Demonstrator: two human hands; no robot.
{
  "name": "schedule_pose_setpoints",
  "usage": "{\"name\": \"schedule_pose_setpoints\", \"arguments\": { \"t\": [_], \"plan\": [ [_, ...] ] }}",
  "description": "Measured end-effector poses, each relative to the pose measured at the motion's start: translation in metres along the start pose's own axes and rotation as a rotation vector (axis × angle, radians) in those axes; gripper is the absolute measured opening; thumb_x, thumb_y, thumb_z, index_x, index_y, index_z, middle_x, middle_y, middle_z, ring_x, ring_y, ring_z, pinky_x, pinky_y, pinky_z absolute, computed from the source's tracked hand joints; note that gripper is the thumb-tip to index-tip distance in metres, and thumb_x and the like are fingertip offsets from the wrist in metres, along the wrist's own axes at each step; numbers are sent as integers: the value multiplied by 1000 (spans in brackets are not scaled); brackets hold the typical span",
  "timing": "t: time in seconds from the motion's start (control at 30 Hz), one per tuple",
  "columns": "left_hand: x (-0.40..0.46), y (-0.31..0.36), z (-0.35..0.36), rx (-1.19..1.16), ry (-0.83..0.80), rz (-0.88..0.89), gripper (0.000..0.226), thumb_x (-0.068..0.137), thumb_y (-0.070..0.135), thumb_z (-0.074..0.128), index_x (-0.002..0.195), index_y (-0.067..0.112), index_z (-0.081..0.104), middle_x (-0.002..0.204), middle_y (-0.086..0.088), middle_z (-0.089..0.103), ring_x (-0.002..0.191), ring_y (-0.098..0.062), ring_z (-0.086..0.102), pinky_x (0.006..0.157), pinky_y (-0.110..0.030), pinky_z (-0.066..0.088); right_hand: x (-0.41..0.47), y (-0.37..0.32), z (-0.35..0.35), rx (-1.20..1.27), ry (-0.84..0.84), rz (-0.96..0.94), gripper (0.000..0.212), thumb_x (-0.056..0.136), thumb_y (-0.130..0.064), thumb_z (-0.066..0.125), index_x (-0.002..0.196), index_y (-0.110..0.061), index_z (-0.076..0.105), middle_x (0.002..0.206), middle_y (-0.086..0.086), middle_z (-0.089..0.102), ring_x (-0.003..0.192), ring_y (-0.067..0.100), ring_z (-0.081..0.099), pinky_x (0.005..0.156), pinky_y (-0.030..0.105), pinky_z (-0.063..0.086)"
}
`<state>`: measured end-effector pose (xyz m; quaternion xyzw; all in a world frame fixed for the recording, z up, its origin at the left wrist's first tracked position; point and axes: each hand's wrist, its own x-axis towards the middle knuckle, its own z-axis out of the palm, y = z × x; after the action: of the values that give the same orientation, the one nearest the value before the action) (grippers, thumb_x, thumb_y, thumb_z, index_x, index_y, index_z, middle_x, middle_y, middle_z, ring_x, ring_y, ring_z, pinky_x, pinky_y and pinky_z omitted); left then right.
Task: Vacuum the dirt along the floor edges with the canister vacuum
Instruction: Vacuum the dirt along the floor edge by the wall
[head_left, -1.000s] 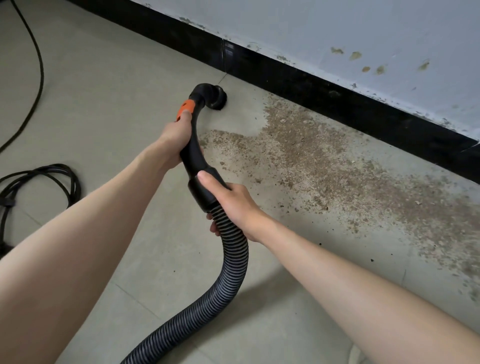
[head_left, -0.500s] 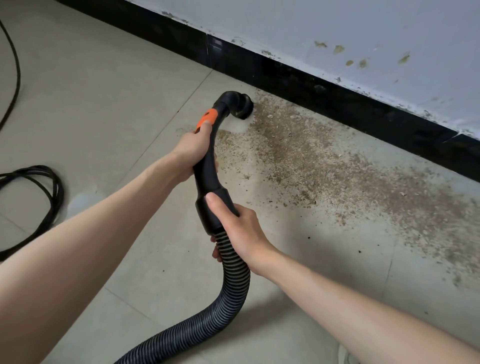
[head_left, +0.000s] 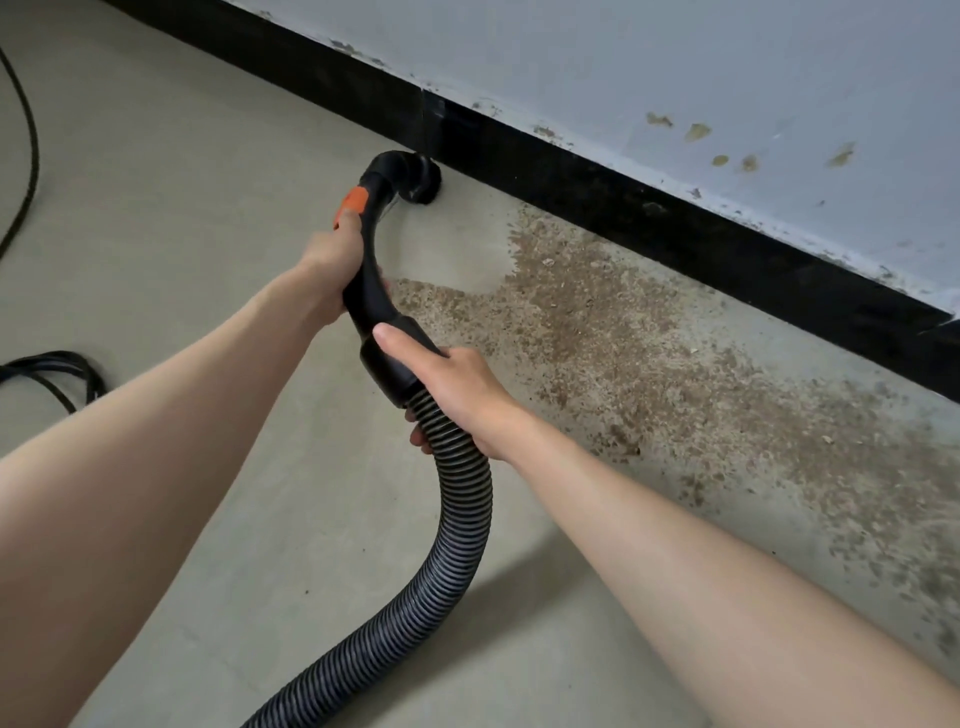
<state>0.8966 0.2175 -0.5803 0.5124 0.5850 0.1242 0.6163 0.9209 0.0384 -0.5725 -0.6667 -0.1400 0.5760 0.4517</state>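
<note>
The left hand (head_left: 332, 265) was wrapped around the black handle (head_left: 370, 291) of the vacuum, just under the orange button (head_left: 352, 203). The right hand (head_left: 457, 389) was curled around the spot where the handle met the ribbed hose (head_left: 457, 499), with its thumb lying flat along the top. The round nozzle (head_left: 418, 179) sat on the floor (head_left: 182, 182) at about 12 o'clock from the hands, right up against the black baseboard (head_left: 649, 218). The brown dirt (head_left: 649, 353) lay from about 2 to 4 o'clock of the nozzle, in a wide band along the wall (head_left: 675, 67).

To do this step well, I think the nozzle should stay low and flat, and slide slowly toward 3 o'clock along the baseboard. Going too fast could leave bits behind. The black cord (head_left: 57, 374) at 9 o'clock was well out of the way.
</note>
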Motion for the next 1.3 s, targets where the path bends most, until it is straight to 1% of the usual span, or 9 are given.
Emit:
{"name": "schedule_pose_setpoints", "arguments": {
  "t": [0.3,0.43,0.67,0.8,0.97,1.1,1.13,1.2,1.3],
  "plan": [
    [-2,11,38,18,-25,49,56,96,52,38,121,3,46,78,-10,55,60,-24,56,70,-36,54,-1,4,-26,120,35,-8,55,80,-58,71,78,-4,60,52,5,59,41,21,58,41,28,49],
    [-16,0,53,87,-38,80,56,96,49,36,126,4,47,94,-12,57,81,-29,59,88,-43,54,-19,22,-34,173,60,11,53,80,-58,71,79,-6,60,55,6,59,40,21,56,41,27,48],
    [-39,-14,73,199,-76,87,61,96,55,34,122,2,50,94,-11,58,83,-28,58,80,-38,52,-46,44,-38,228,110,8,48,83,-55,69,81,-8,59,56,7,59,39,21,55,41,26,47],
    [-47,-18,80,196,-118,66,64,95,55,34,126,1,47,97,-13,58,85,-30,59,90,-45,53,-54,50,-41,222,143,0,49,82,-56,69,79,-9,58,56,6,59,40,22,56,42,26,46],
    [-58,-19,81,184,-166,58,63,96,53,35,129,1,45,93,-12,58,78,-29,59,85,-44,55,-61,53,-41,206,170,-12,50,82,-57,69,81,-8,59,57,7,59,40,23,56,43,26,46],
    [-62,-11,70,144,-156,68,57,98,49,36,126,0,44,76,-10,57,44,-17,58,46,-23,50,-60,44,-34,184,153,-46,50,83,-56,69,82,-8,59,57,7,59,40,22,56,41,26,46],
    [-62,-9,65,141,-146,73,57,98,48,36,126,0,44,75,-9,57,42,-16,57,43,-21,48,-59,41,-32,179,146,-54,49,83,-56,69,82,-7,59,58,7,58,39,22,56,40,25,45],
    [-60,-6,53,115,-127,84,59,97,50,36,128,0,45,83,-10,58,58,-22,60,58,-29,55,-58,36,-26,164,120,-65,49,84,-54,69,82,-7,58,59,8,58,38,21,55,40,25,45],
    [-59,-6,29,120,-80,90,60,96,53,37,127,2,45,94,-11,55,82,-28,55,85,-42,52,-58,30,-10,154,56,-66,49,84,-55,68,82,-7,57,61,8,58,39,21,56,40,26,46]
  ]
}}
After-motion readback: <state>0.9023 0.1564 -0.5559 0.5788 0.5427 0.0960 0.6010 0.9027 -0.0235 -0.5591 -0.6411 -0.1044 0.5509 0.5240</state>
